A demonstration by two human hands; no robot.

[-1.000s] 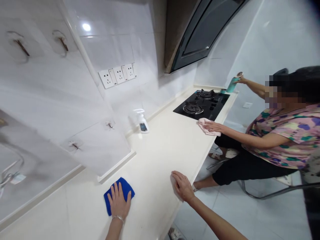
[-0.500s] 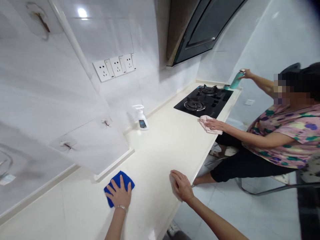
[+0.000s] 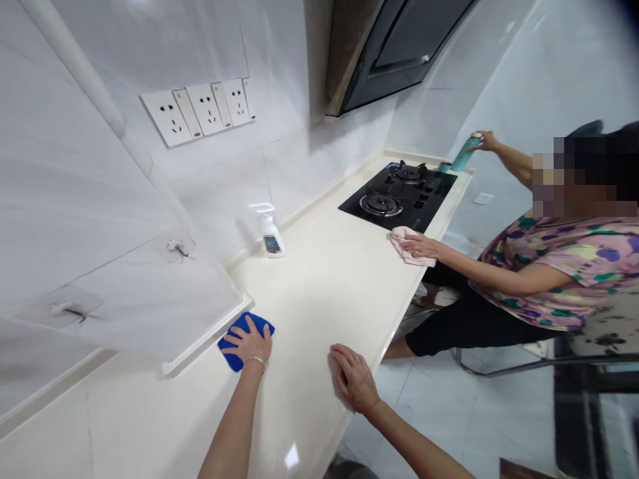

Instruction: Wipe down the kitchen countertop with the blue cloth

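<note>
My left hand (image 3: 248, 344) lies flat with fingers spread on a blue cloth (image 3: 238, 331), pressing it to the cream countertop (image 3: 319, 293) beside the base of a white wall panel (image 3: 164, 306). My right hand (image 3: 353, 379) rests palm down, fingers extended, on the counter close to its front edge and holds nothing. A white spray bottle (image 3: 269, 231) stands against the wall farther along the counter.
A seated person at the right presses a pink cloth (image 3: 405, 243) on the counter with one hand and holds a teal bottle (image 3: 466, 152) with the other. A black gas hob (image 3: 399, 193) lies at the far end under a range hood (image 3: 399, 46). Wall sockets (image 3: 200, 110) above.
My left hand has slid the blue cloth forward along the counter, up against the wall panel's base. My right hand has stayed near the front edge. The view has shifted.
</note>
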